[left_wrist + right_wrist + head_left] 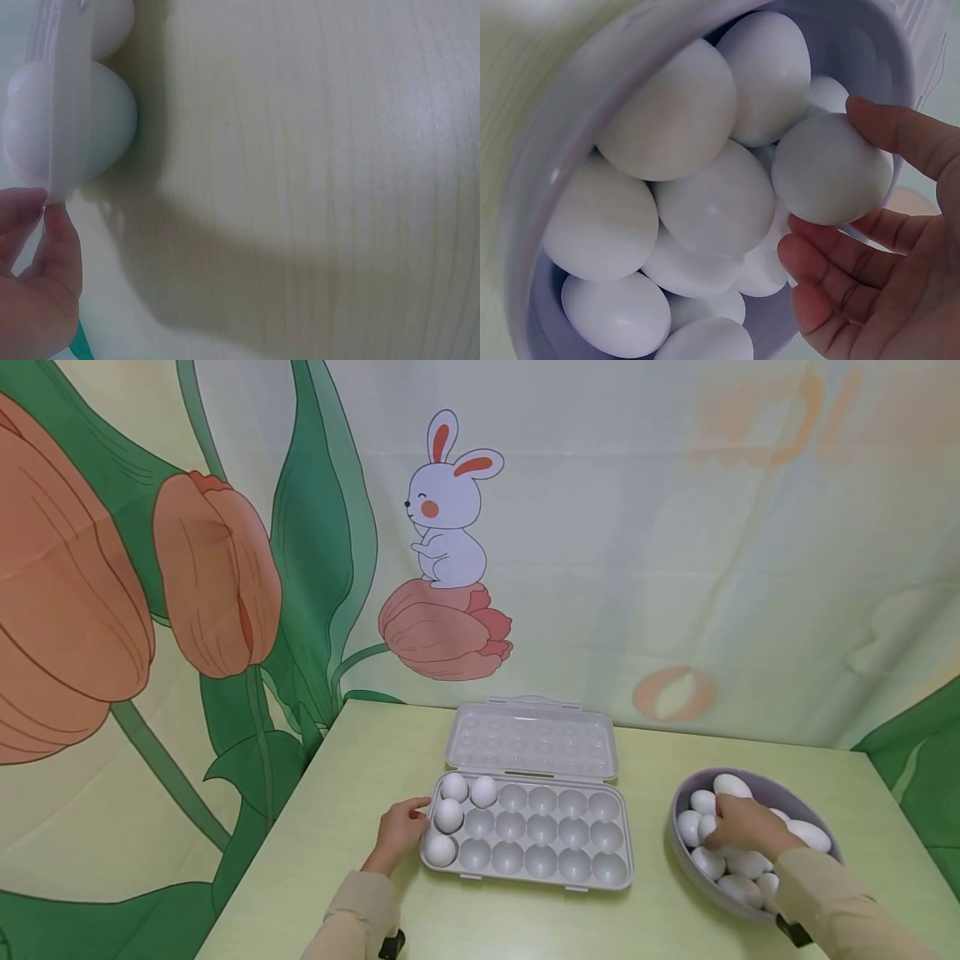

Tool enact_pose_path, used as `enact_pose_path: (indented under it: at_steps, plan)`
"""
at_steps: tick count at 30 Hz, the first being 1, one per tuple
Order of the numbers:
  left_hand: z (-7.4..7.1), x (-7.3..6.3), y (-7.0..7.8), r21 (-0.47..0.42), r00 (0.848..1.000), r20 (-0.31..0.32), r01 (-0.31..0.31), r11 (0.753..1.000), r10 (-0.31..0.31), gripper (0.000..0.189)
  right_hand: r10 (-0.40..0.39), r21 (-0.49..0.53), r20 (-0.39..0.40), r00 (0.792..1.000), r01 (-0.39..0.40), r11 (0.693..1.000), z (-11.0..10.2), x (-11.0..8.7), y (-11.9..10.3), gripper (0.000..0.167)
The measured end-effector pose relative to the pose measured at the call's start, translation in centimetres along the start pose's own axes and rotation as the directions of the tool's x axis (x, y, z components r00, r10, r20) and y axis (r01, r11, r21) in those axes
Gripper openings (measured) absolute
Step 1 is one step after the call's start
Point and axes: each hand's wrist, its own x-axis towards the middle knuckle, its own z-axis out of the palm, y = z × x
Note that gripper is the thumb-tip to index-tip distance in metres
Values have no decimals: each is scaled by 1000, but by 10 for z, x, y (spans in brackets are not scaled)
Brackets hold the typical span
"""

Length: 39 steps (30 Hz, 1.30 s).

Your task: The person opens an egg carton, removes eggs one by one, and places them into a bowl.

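Note:
A grey plastic egg carton (pixel 525 881) lies open on the table, its lid (pixel 531 747) folded back. White eggs (pixel 448 816) fill the left column of cups, and one more sits second in the back row. At the carton's left edge my left hand (pixel 400 833) pinches the rim between thumb and fingers, as the left wrist view also shows. To the right, my right hand (pixel 756 828) reaches into a purple-grey bowl (pixel 686 870) heaped with white eggs. There it holds an egg (pixel 832 169) between the thumb and fingertips, above the other eggs (pixel 716 199).
Both containers stand on a light wood-grain table (pixel 352 752), the bowl to the right of the carton. Behind the table hangs a printed cloth (pixel 570 552) with tulips and a white rabbit.

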Motion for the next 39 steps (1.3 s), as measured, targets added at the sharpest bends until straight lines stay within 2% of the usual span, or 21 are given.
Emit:
enact_pose_path:
  at_steps: [17, 23, 24, 27, 32, 39]
  plan:
    - [-1, -1, 1, 1, 1000, -8, 3, 1000, -3, 37, 3, -44, 1, 1000, -3, 999, 4, 2, 6, 43]
    - [-1, -1, 1, -7, 1000, -16, -19, 1000, 18, 36, -19, -84, -1, 1000, 19, 996, -5, 1, 0, 63]
    - [-1, -1, 1, -8, 1000, -19, -21, 1000, 21, 36, -31, -98, -14, 999, 30, 995, -8, 2, -2, 66]
    - [-1, 0, 1, -7, 999, -24, -24, 1000, 24, 35, -88, -126, -59, 994, 80, 989, -16, 9, -15, 62]
    - [-1, 0, 0, -15, 1000, -20, -5, 1000, 5, 36, -177, -142, -120, 977, 160, 977, -21, 27, -48, 55]
    - [0, 2, -1, -28, 1000, -3, 19, 999, -19, 37, -307, -118, -159, 939, 290, 950, -4, 54, -105, 44]
